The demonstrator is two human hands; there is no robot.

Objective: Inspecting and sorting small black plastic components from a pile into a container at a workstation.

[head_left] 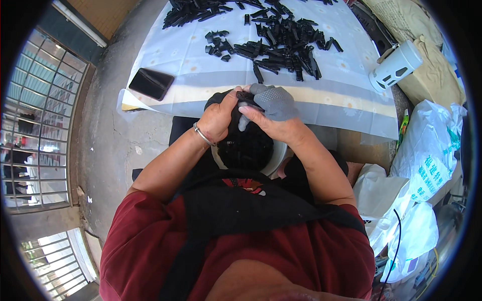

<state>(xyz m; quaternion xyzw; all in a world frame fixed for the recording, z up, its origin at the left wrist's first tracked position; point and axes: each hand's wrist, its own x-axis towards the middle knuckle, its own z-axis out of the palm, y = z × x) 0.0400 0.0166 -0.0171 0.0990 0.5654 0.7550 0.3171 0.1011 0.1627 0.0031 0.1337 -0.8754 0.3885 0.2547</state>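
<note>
My left hand (223,115), with a metal bangle at its wrist, meets my right hand (273,105) just off the table's near edge. A grey dotted glove covers the fingers of my right hand, and its thumb is bare. Both hands are closed on a small black plastic part (249,100), mostly hidden between the fingers. Below them, a pale round bucket (279,159) stands between my legs with a dark mass of black pieces (246,150) in it; their shapes are hard to make out.
On the cloth-covered table (201,93) lie a pile of black plastic parts (281,42), another pile (188,12) farther back and a phone (151,84). A white tumbler (396,65) stands at the table's right edge. Plastic bags (427,145) crowd the right side; a barred window (42,120) is left.
</note>
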